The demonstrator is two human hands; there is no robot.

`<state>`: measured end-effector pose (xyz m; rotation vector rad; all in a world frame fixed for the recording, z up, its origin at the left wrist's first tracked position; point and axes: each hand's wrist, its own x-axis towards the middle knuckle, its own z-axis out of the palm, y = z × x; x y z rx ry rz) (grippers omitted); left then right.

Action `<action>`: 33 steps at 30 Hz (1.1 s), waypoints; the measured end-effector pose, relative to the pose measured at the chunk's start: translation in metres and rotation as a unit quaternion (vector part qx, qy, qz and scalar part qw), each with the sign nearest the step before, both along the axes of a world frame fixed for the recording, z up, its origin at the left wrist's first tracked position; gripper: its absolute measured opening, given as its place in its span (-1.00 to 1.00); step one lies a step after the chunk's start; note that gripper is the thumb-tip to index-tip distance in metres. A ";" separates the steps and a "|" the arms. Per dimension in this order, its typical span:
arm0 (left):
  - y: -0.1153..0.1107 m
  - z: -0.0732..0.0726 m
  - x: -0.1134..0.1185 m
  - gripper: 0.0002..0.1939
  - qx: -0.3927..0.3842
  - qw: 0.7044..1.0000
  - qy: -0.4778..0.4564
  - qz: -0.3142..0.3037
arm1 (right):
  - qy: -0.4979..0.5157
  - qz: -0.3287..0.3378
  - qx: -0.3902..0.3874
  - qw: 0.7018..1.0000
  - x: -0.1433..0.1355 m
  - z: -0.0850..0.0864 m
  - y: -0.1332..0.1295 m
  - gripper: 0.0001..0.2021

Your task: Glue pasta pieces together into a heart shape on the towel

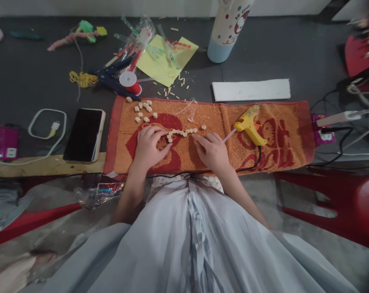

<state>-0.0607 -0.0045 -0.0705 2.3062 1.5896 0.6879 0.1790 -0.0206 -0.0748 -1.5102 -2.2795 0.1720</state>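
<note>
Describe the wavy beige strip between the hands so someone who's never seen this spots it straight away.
Start with the long orange towel spread along the dark table. On it, between the left hand and the right hand, lies the wavy beige strip. Unlike the loose beige clusters around it, it runs as one connected zigzag, hooking downward at its left end.

Phone (84, 135) lies flat, screen dark; white cable (55, 125) loops just left of it; purple packet (7, 140) far left; spotted bottle (228, 34) stands at back; red chair (349, 199) lower right.
</note>
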 end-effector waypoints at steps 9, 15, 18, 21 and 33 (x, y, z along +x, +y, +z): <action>-0.001 0.001 0.001 -0.64 0.011 1.000 0.002 0.005 | 0.036 -0.012 0.013 0.999 0.003 0.002 0.003 -0.77; 0.001 0.012 0.018 -0.57 0.020 1.000 0.021 0.002 | 0.053 -0.039 -0.001 0.998 0.008 0.004 0.019 -0.84; 0.006 0.018 0.033 -0.62 0.012 0.998 0.052 -0.037 | 0.039 -0.035 -0.002 0.999 0.009 0.004 0.025 -0.81; 0.013 0.023 0.048 -0.66 0.014 0.995 0.077 -0.069 | 0.033 -0.025 -0.004 0.999 0.010 0.003 0.029 -0.79; 0.033 0.013 0.066 -0.78 -0.011 0.990 0.101 -0.102 | 0.028 0.004 0.000 1.000 0.011 -0.002 0.036 -0.76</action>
